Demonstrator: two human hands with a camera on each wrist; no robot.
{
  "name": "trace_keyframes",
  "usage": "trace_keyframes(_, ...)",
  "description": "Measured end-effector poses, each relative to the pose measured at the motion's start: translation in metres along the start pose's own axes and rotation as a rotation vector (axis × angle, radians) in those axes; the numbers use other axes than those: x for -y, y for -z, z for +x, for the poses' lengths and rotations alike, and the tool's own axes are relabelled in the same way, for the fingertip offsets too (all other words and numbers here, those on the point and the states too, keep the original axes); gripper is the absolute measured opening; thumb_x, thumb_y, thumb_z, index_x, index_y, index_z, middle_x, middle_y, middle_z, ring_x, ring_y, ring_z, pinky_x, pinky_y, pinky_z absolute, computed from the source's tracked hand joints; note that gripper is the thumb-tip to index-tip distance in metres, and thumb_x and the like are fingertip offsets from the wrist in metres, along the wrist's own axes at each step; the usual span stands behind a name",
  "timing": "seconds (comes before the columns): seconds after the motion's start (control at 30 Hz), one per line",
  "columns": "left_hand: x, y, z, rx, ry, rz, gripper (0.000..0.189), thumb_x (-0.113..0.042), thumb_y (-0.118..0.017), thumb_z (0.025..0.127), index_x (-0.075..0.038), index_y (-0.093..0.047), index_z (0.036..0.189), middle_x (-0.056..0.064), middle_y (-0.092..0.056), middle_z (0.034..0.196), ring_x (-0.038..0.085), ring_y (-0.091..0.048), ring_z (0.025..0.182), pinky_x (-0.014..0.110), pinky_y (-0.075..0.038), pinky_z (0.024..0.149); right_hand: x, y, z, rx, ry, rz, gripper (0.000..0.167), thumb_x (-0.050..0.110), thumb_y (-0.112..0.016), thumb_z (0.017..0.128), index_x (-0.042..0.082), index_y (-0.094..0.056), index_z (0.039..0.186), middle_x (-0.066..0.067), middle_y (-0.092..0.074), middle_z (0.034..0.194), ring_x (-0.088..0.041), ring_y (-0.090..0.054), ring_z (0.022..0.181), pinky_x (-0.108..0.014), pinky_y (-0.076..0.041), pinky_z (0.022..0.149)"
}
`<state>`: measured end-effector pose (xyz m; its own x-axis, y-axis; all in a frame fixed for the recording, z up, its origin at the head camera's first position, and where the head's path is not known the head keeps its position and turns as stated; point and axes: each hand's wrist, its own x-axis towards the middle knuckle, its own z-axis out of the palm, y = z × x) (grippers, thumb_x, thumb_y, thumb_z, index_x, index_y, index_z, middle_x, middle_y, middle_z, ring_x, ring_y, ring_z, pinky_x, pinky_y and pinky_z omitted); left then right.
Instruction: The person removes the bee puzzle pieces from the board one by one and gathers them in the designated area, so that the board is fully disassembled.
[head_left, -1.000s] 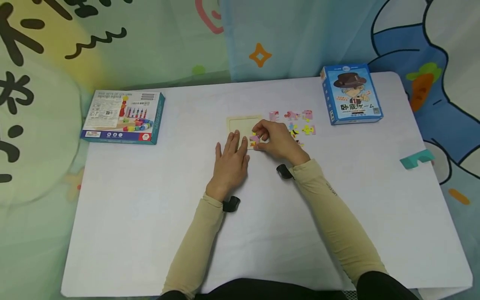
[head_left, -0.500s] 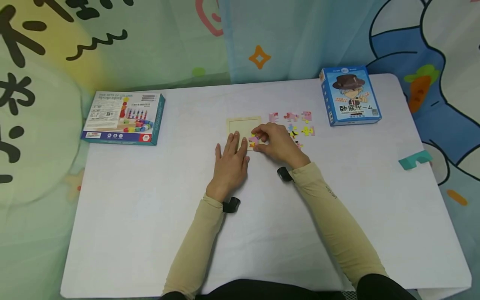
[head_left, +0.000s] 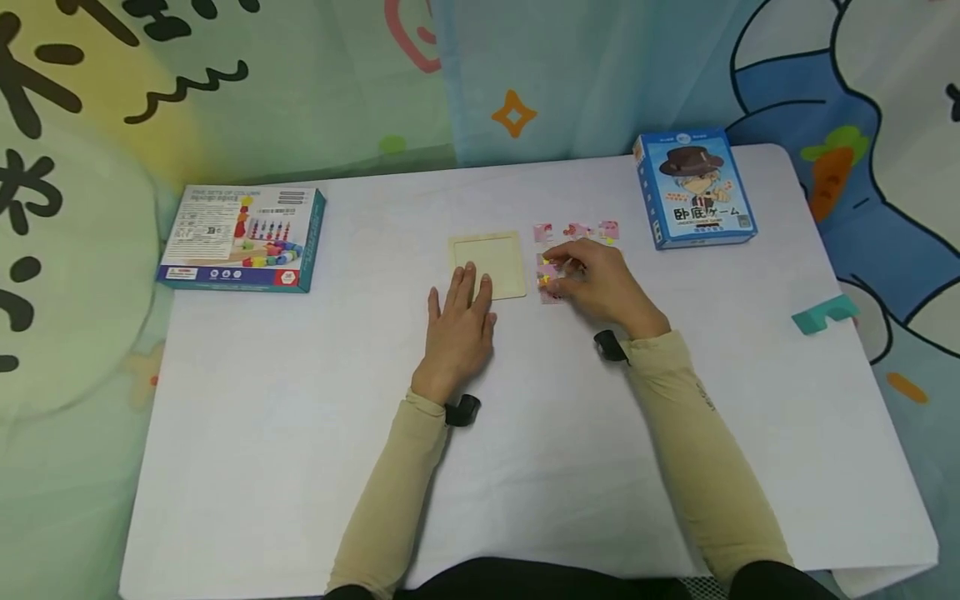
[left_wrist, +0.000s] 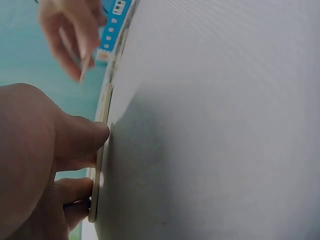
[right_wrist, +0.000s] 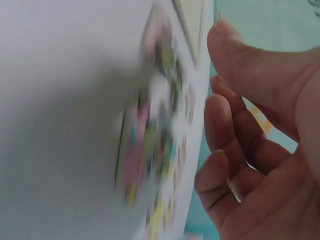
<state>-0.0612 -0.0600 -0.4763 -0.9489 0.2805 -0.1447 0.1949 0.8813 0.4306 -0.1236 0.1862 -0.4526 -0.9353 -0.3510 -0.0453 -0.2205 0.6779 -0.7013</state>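
My left hand point(head_left: 455, 333) rests with extended fingers on the near left part of a pale wooden puzzle frame point(head_left: 504, 260). In the left wrist view its thumb lies at the edge of the frame point(left_wrist: 106, 105). Just right of the frame, my right hand point(head_left: 600, 283) pinches a puzzle piece point(head_left: 547, 272) between thumb and fingers. The piece shows edge-on in the left wrist view, as a thin puzzle piece point(left_wrist: 85, 67). Pink and yellow puzzle pieces point(head_left: 577, 231) lie beyond and below the right hand, which partly hides them; the right wrist view shows them blurred.
A white and blue game box point(head_left: 240, 237) lies at the back left of the white table point(head_left: 315, 433). At the back right is a blue box with a cartoon figure point(head_left: 696, 190). A small teal block point(head_left: 825, 315) sits near the right edge.
The right hand has moved right, away from the frame's near right corner, carrying the puzzle piece out of it. The frame's visible inside now shows bare wood. The left hand has stayed in place.
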Motion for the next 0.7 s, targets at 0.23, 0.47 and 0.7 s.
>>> trace_keyframes(0.23, 0.001, 0.002, -0.002, 0.011, 0.015, -0.005, 0.057, -0.026, -0.050, 0.113, -0.009, -0.036, 0.166, 0.016, -0.017, 0.178, 0.031, -0.010, 0.167, 0.069, -0.009, 0.129, -0.032, 0.037, -0.031, -0.015, -0.125, -0.025, 0.040, 0.007, -0.079, 0.095, 0.002, -0.070, 0.133, -0.020, -0.071, 0.124, -0.037, -0.063, 0.111, -0.054, -0.049, 0.099)
trace_keyframes(0.47, 0.002, 0.003, -0.002, 0.002, 0.013, -0.004, 0.057, -0.025, -0.050, 0.112, -0.009, -0.038, 0.165, 0.016, -0.019, 0.177, 0.031, -0.011, 0.167, 0.068, -0.010, 0.129, -0.049, 0.056, -0.050, 0.050, -0.229, -0.052, 0.041, 0.009, -0.077, 0.097, 0.005, -0.068, 0.137, -0.020, -0.069, 0.129, -0.035, -0.059, 0.112, -0.053, -0.046, 0.100)
trace_keyframes(0.7, 0.002, 0.003, -0.002, -0.013, -0.009, -0.022, 0.056, -0.024, -0.053, 0.112, -0.010, -0.039, 0.164, 0.015, -0.021, 0.177, 0.030, -0.013, 0.166, 0.068, -0.012, 0.130, -0.063, 0.055, -0.056, 0.058, -0.202, -0.082, 0.043, 0.008, -0.082, 0.094, 0.004, -0.070, 0.135, -0.017, -0.069, 0.124, -0.030, -0.057, 0.103, -0.032, -0.045, 0.089)
